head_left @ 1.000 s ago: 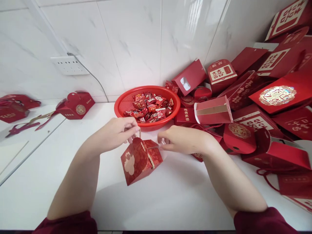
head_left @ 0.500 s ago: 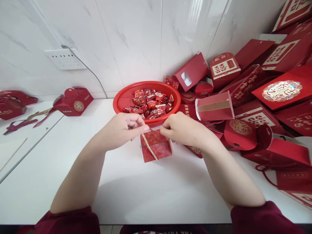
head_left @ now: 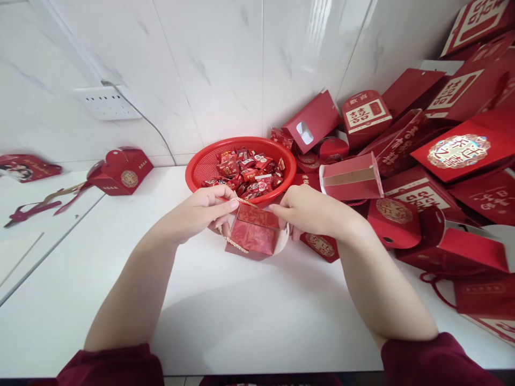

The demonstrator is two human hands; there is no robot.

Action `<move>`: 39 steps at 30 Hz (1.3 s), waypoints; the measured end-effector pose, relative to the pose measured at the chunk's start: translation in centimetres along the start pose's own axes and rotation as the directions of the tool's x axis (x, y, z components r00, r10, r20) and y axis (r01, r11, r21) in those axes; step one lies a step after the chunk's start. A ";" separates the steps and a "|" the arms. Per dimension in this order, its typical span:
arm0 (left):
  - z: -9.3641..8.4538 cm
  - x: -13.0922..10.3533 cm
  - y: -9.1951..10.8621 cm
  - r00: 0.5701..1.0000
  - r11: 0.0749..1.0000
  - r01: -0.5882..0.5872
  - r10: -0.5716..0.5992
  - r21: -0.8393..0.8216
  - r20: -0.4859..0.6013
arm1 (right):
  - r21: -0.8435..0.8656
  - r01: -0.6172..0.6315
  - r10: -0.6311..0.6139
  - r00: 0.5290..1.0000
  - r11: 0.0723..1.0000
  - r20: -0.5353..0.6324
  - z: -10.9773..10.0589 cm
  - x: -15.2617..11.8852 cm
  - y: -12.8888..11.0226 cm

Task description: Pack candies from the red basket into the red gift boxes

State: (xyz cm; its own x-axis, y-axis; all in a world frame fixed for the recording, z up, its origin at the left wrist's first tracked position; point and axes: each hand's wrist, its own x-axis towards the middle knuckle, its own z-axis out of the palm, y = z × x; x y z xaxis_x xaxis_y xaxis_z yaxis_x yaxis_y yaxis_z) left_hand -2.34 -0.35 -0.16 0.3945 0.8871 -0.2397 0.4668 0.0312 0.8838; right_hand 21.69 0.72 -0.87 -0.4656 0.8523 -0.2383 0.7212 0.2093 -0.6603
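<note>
A small red patterned gift box [head_left: 253,238] sits between my hands on the white table, its lid flap up at the back and a pale side flap showing at the right. My left hand [head_left: 211,209] is closed at the box's left side, with a gold twisted cord [head_left: 237,246] pinched between thumb and forefinger. The cord runs right behind the flap, and another stretch hangs over the box's front left. My right hand [head_left: 295,209] is closed on the box's back right corner; its fingertips are partly hidden. Just behind stands a red plastic basket [head_left: 197,174] of wrapped candies [head_left: 249,169].
Many red gift boxes [head_left: 396,209] are piled on the right, close to my right forearm. On the left lie another red box [head_left: 124,171], ribbons [head_left: 44,206] and a flat red piece [head_left: 30,167]. A tiled wall with a power strip [head_left: 107,103] rises behind.
The box has tilted, so its top and right side flap now show more. My right hand has moved onto its corner. The cord now stretches rightward from my left hand.
</note>
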 end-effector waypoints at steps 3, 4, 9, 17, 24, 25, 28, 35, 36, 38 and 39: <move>-0.4 0.7 -0.9 0.992 0.989 0.123 -0.119 0.086 -0.045 | -0.050 -0.027 0.026 1.000 0.998 -0.012 -0.1 0.2 0.3; -0.4 1.0 -1.2 0.986 0.979 0.162 -0.155 0.128 -0.062 | -0.072 -0.017 0.017 1.000 0.997 -0.007 -0.1 0.3 0.4; -0.3 2.0 -2.3 0.978 0.914 0.207 -0.189 0.350 -0.086 | -0.197 0.204 -0.183 0.976 0.959 0.121 0.0 0.3 0.6; 0.3 0.0 -0.8 0.945 0.562 0.238 0.053 0.792 -0.322 | -0.126 0.352 -0.307 0.909 0.927 0.284 -0.7 -1.0 -0.1; 1.6 -3.0 0.3 0.997 0.636 -0.065 0.010 0.769 0.077 | -0.253 0.300 -0.244 0.942 0.920 0.230 -0.7 -1.3 0.1; 1.8 -3.0 0.3 0.992 0.627 -0.102 0.008 0.772 0.125 | -0.257 0.306 -0.246 0.939 0.917 0.242 -0.7 -1.2 0.1; 1.7 -2.5 0.3 0.987 0.594 -0.146 0.033 0.791 0.158 | -0.249 0.315 -0.259 0.938 0.916 0.232 -0.6 -1.1 0.1; 0.6 -0.4 -0.2 0.992 0.639 -0.110 0.117 0.761 0.045 | -0.397 0.247 -0.217 0.969 0.884 0.119 -0.3 -1.0 0.9; 0.6 0.0 -0.4 0.991 0.657 -0.123 0.126 0.744 0.053 | -0.412 0.249 -0.230 0.968 0.876 0.097 -0.2 -1.0 0.9; 0.6 0.6 -0.9 0.985 0.690 -0.168 0.152 0.704 0.086 | -0.400 0.259 -0.244 0.966 0.879 0.089 -0.2 -1.0 0.8; 0.7 0.9 -1.1 0.981 0.703 -0.192 0.166 0.685 0.105 | -0.384 0.269 -0.252 0.963 0.883 0.095 -0.3 -1.1 0.7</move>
State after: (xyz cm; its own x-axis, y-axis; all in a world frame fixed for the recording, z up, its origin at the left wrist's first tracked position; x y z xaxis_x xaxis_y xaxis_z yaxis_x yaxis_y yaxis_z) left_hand -1.98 0.09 -1.61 0.5476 0.8264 -0.1310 0.7941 -0.4640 0.3925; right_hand 22.82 0.11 -0.87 -0.6786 0.7227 -0.1312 0.7090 0.5979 -0.3739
